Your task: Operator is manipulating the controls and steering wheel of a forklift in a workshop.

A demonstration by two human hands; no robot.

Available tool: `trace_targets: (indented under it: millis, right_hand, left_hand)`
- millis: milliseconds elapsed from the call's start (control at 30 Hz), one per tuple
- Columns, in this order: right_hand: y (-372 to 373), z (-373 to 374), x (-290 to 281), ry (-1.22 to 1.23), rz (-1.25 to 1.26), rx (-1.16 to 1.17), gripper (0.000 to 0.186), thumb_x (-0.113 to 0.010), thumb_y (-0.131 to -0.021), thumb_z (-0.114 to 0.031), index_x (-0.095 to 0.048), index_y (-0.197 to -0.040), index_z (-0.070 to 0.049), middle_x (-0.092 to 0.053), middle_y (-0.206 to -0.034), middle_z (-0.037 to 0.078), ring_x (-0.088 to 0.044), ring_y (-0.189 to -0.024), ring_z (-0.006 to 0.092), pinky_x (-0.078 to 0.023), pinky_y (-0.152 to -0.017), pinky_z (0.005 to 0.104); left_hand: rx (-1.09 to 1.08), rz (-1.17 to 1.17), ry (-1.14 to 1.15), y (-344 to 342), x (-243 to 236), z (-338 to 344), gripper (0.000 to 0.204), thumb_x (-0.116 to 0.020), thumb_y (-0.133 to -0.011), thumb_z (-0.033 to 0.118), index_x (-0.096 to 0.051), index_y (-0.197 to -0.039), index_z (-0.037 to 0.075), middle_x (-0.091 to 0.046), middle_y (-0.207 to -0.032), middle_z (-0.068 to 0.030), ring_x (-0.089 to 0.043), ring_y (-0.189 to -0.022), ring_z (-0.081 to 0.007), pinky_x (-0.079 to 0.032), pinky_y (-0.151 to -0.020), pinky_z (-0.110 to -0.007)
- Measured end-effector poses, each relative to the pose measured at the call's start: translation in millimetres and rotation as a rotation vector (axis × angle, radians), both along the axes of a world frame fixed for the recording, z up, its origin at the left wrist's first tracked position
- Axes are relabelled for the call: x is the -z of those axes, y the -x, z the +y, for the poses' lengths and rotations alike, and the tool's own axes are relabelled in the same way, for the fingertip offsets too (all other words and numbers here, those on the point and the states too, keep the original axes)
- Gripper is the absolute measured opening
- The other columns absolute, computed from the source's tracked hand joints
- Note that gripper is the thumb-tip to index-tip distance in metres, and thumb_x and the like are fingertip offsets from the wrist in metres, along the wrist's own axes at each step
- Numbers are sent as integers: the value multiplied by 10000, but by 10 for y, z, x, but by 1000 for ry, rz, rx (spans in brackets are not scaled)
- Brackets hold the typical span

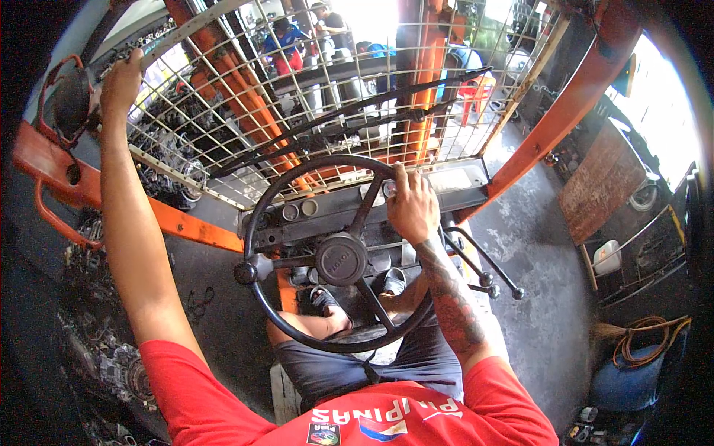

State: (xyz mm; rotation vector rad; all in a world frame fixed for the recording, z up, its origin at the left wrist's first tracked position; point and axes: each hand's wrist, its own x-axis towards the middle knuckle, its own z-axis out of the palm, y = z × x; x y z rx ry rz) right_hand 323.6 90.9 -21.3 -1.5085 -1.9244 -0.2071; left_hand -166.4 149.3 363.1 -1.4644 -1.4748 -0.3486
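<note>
Red shirt nearest; holding steering wheel by far rim with right grip, for control; left grip at far-left mesh frame, perhaps for balance, closure unclear.

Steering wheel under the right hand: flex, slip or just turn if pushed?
The steering wheel should probably rotate rather than shift, since spokes join its rim to a central hub. It's likely stiff: the rim shows no bend under the right hand. It may feel slightly slick, as the black rim looks smooth.
</note>
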Motion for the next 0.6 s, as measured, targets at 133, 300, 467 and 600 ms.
trace_targets:
  millis: [133,300,467,600]
  right_hand:
    - [4,3,7,-52,24,0,628,-645,-861,-208,-404,-1424,-70,-592,-1168,182,-589,-1084,339,-505,-861,458]
    - [14,-11,-10,-6,77,-14,662,-627,-805,-123,-441,-1436,-59,-605,-1146,204,-600,-1071,375,-498,-905,480]
    - [2,-21,-22,-19,83,-16,665,-631,-820,-134,-425,-1450,-68,-594,-1175,211,-592,-1093,384,-484,-927,487]
    - [-31,23,82,-122,-37,26,694,-642,-846,-191,-392,-1481,-66,-580,-1185,181,-577,-1080,337,-501,-859,450]
  left_hand:
    - [-39,-332,58,11,-52,50,499,-307,-1005,438,-604,-1037,37,-665,-978,-297,-595,-1012,-530,-410,-902,-613]
    - [53,-320,15,17,-7,29,527,-298,-1002,448,-616,-1001,28,-657,-976,-315,-585,-1031,-527,-401,-902,-613]
    - [103,-187,28,-41,-17,-11,440,-333,-998,393,-580,-1033,31,-656,-981,-317,-585,-965,-556,-412,-849,-640]
    - [175,27,-21,-167,63,-115,317,-441,-967,305,-589,-1010,27,-668,-933,-287,-643,-924,-482,-452,-784,-612]
